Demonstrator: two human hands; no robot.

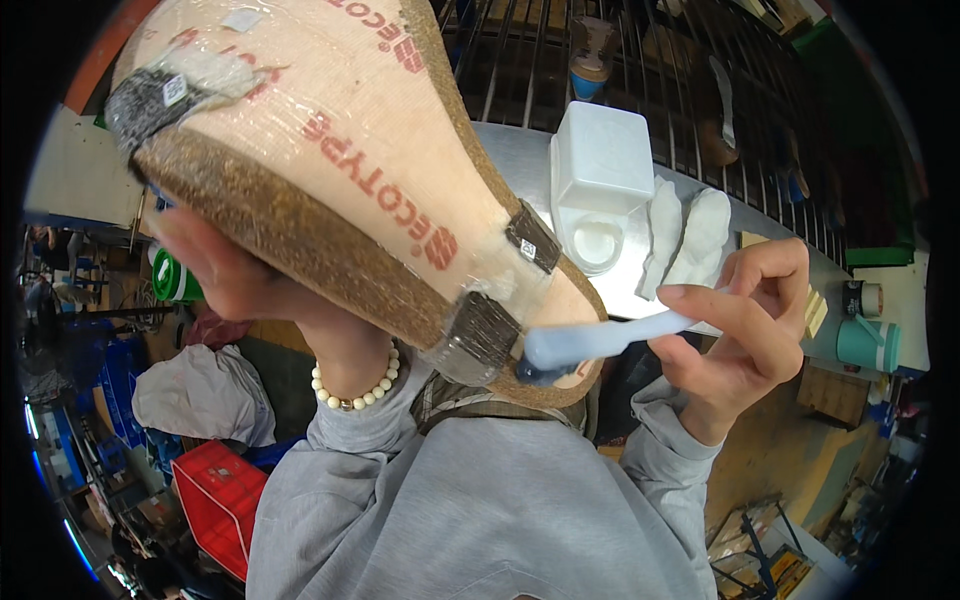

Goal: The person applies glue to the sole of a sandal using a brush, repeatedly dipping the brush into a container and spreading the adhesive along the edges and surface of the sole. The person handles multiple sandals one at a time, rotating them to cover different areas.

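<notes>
Close in front of me is a sandal bottom, sole side up, with brown cork edges and a beige fabric surface bearing red print. Dark strap ends are folded onto it under a shiny clear coat. My left hand grips its left side from below; part of the fingers is hidden. My right hand pinches the thin end of a pale brush, shaped like a toothbrush. Its dark bristles touch the narrow near end of the sandal bottom.
A white dispenser box with a round cup stands on the metal table beside crumpled white pieces. Behind runs a rack of metal bars holding other footwear. A teal jug is at right, a red crate at lower left.
</notes>
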